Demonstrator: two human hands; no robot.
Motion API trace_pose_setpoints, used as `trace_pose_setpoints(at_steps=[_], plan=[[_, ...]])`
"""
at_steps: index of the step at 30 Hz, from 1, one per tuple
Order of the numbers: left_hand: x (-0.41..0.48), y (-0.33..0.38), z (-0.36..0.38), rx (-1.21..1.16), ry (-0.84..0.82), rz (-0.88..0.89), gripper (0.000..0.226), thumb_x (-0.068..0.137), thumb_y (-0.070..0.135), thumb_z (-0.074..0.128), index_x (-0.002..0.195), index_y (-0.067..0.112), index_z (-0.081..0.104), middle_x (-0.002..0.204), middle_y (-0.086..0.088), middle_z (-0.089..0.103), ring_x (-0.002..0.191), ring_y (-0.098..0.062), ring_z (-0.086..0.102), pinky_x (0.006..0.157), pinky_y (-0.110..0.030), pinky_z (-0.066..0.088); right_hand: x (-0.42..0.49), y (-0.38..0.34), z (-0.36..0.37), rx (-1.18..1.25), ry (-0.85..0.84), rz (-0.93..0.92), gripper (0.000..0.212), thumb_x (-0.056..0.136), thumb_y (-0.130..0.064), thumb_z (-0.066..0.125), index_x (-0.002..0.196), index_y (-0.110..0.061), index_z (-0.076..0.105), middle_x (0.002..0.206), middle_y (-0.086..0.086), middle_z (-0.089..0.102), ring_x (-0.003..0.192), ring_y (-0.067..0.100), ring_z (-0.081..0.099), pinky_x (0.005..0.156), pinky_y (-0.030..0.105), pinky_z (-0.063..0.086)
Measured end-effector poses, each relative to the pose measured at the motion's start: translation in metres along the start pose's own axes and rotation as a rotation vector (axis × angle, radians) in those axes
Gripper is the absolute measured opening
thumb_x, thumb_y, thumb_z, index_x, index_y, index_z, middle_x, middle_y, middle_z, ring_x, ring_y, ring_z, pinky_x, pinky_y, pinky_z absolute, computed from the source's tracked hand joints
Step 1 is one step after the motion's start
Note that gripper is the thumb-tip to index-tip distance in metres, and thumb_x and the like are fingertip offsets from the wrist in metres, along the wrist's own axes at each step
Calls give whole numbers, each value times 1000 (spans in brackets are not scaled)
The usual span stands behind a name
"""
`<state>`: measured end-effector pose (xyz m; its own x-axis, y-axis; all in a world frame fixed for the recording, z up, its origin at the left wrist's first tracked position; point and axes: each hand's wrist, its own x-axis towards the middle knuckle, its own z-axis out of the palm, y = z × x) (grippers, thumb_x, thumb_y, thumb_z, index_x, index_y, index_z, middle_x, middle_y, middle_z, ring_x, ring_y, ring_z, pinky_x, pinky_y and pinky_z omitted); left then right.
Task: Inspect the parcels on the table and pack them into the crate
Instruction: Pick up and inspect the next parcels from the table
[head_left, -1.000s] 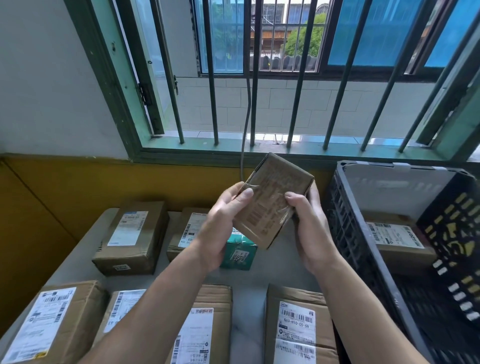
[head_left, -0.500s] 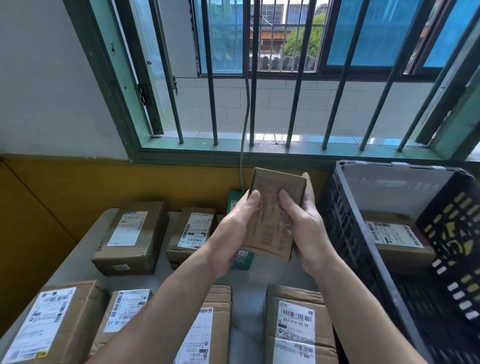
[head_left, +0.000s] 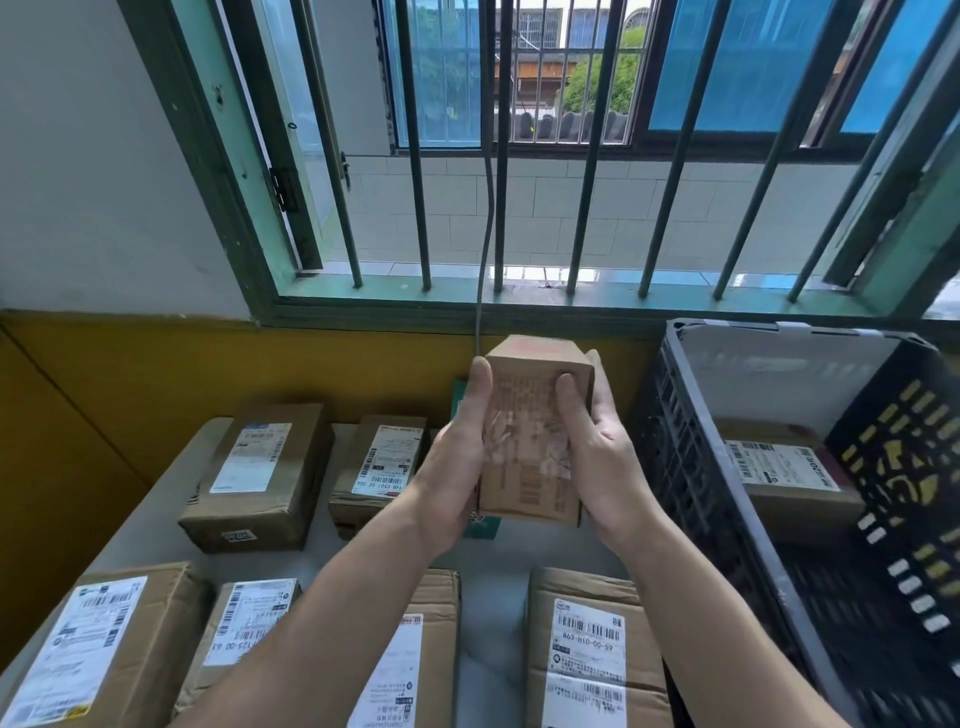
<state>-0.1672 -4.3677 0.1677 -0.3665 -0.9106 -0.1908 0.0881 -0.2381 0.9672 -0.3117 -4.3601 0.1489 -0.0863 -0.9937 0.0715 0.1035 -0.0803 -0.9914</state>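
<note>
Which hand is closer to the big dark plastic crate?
Right. The right hand grips the small brown cardboard box just beside the big dark plastic crate; the left hand grips the box's other side, farther away.

A person's bare arms and hands.
The left hand (head_left: 452, 467) and right hand (head_left: 597, 457) are uncovered, fingers and wrists bare; the left forearm (head_left: 332, 613) and right forearm (head_left: 717, 623) are sleeveless down to the lower edge of view.
</note>
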Motion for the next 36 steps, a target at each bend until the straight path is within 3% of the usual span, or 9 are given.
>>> trace_pose_setpoints(at_steps=[6,10,12,15,20,24,27,31,36], plan=[[6,9,-1,-73,68,-26,54,97,73,26,121,47,66,111,6,79,99,-12,76,80,-34,57,-4,3,0,41,-80,7,78,98,-37,47,162,-43,1,141,3,59,108,5,72,80,23,60],[4,1,1,-61,88,0,47,107,55,25,113,38,69,98,5,79,82,-6,75,71,-30,55,-4,-1,1,11,-59,51,94,88,-79,51,163,-41,10,134,-2,67,118,15,70,102,46,57],[4,-2,1,-70,83,-14,49,107,52,25,110,34,71,96,4,79,77,-6,75,70,-30,54,-3,-2,2,-16,-64,67,96,84,-83,47,163,-39,14,131,-5,68,118,17,69,101,48,55],[5,-2,-2,-82,80,-39,49,107,48,26,110,28,71,92,4,80,72,-4,73,72,-33,51,-3,-2,3,-29,-64,68,87,88,-68,52,161,-45,11,118,-17,66,111,11,65,88,32,53],[3,7,2,-3,42,-52,42,107,53,32,134,37,61,110,7,77,95,-11,72,77,-32,49,-4,-1,3,51,-65,105,73,86,-45,50,156,-37,32,125,1,71,119,27,66,102,57,54],[0,2,2,-6,38,-25,37,108,45,36,137,35,56,118,-1,74,99,-14,69,77,-30,50,-2,-2,3,22,-56,126,61,93,-55,51,151,-37,39,128,-1,69,117,23,68,100,55,56],[2,1,-2,-14,19,-5,34,107,40,40,138,35,55,117,-1,75,91,-10,73,71,-27,57,-2,-1,-2,29,-78,153,38,106,-39,47,145,-38,46,125,-2,71,114,22,69,91,42,61],[6,4,-7,-40,-3,-1,32,105,34,49,136,32,56,115,-2,76,86,-11,76,67,-28,60,-5,-5,-5,29,-114,145,42,105,-23,49,146,-36,47,122,0,73,113,22,71,92,42,62],[5,-2,-5,-12,-6,18,31,106,29,50,136,35,53,119,-1,75,96,-12,76,73,-25,60,0,-9,-2,9,-74,178,50,103,-44,55,151,-38,40,129,-2,69,117,22,69,99,52,58]])
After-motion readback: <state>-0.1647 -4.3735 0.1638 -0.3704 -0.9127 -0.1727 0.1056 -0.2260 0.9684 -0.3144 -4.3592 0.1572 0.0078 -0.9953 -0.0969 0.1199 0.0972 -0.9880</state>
